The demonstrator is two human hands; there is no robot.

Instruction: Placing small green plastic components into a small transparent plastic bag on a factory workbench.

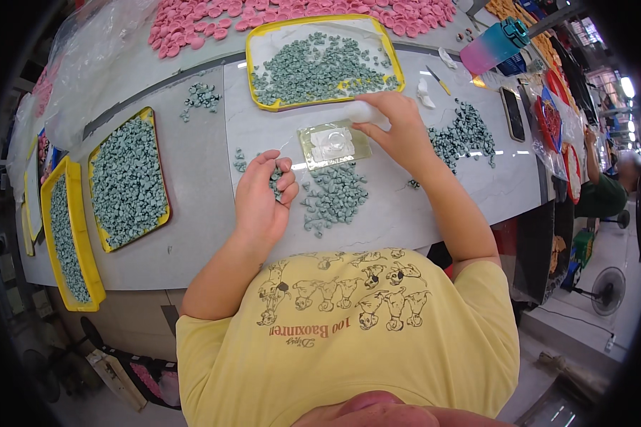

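Note:
My left hand [263,196] is closed, its fingers curled around several small grey-green pieces [275,183]. Between the thumb and fingers of my right hand [399,128] is a white rounded object [369,114]; whether it is a wad or a small bottle I cannot tell. Between the hands lies a clear yellowish plate [360,146] with a white, round-centred piece [332,144] on it. A loose pile of small grey-green pieces [335,196] spreads just below that plate, nearer my body.
Beyond the hands stands a yellow-rimmed tray [255,91] of green pieces; pink discs [199,25] lie behind it. More yellow trays [71,235] are at left. On the right are another green heap [470,135], a knife [439,80], a phone [511,114] and a bottle [493,48].

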